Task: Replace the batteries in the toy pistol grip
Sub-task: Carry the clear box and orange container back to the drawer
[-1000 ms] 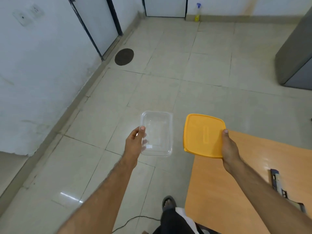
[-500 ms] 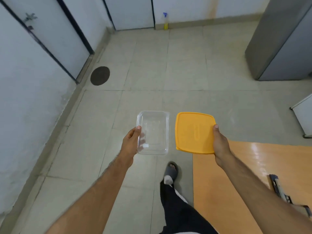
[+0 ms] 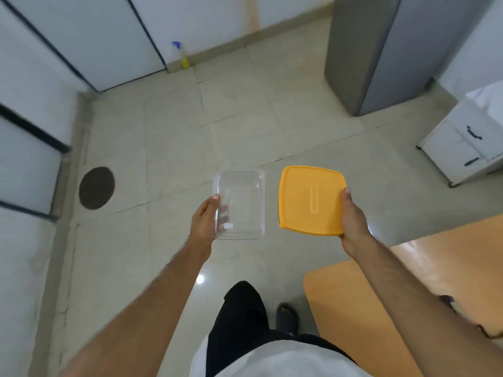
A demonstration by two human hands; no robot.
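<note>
I see tiled floor (image 3: pixel 245 126) ahead, bounded by a grey cabinet (image 3: pixel 381 50) at upper right, a white drawer unit (image 3: pixel 462 145) at right, and walls with dark-framed panels at left. The corner of an orange table (image 3: pixel 381 308) lies at lower right, just beside my right forearm. My left hand (image 3: pixel 202 224) grips the left wall of a clear plastic container (image 3: pixel 239 205), thumb on the rim, fingers underneath. My right hand (image 3: pixel 353 221) grips the right edge of an orange lid (image 3: pixel 307 200), thumb on top. Container and lid are held apart, side by side above the floor. The lid carries embossed lettering I cannot read. I cannot identify the toy pistol grip; a dark object (image 3: pixel 449 302) shows on the table behind my right arm.
</note>
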